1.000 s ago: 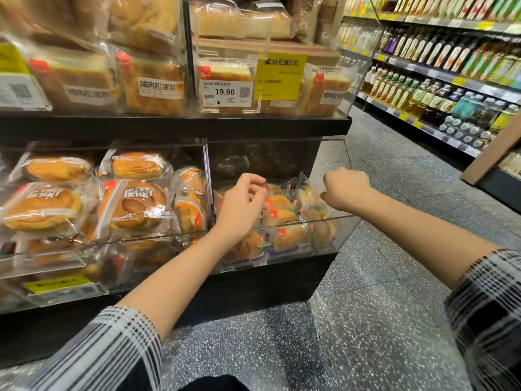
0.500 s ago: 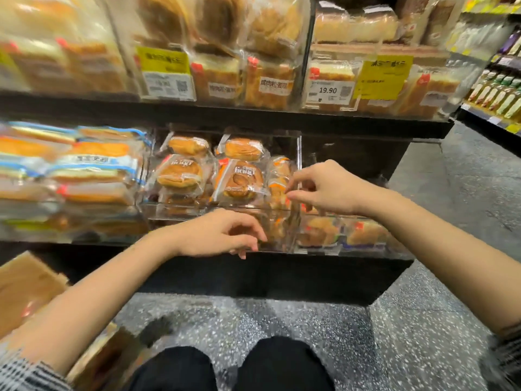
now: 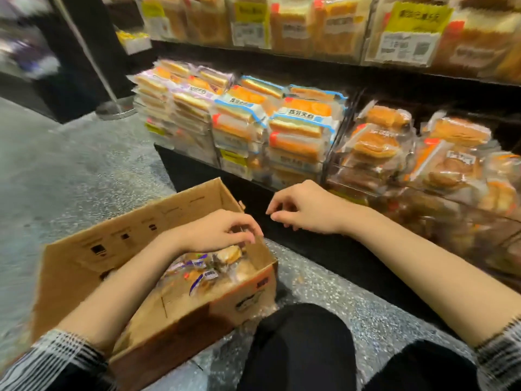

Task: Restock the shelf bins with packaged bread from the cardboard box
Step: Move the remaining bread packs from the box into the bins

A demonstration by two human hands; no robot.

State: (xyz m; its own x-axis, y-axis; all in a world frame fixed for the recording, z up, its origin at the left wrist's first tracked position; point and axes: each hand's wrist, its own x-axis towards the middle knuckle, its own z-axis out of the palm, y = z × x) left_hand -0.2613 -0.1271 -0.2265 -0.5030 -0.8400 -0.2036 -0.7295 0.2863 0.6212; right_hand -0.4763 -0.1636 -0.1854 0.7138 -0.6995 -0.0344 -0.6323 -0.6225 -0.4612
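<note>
a speckled grey floor (image 3: 84, 176) carries the open cardboard box (image 3: 84, 266), set before a black shelf base. the left hand (image 3: 214, 235) reaches into the box, its grip curled over the packaged bread (image 3: 208, 266) inside. the right hand (image 3: 307, 210) hovers released, holding nothing. stocked shelf bins (image 3: 366, 153) stand behind.

Warm, even indoor light from overhead; moderately bright. Heavy motion blur across upper left corner and along top shelf labels (image 3: 406, 49), print unreadable. Wide-angle bending at edges, shelf lines bowed. Sharpest zone central: stacked sandwich packs (image 3: 270, 128) fairly crisp. Soft glare on clear wrappers and clear bin fronts (image 3: 439, 210). Soft shadow under shelf base (image 3: 324, 249) and inside cardboard box (image 3: 118, 249). Speckled floor (image 3: 70, 179) smeared toward left. Sleeves at bottom corners streaked.
</note>
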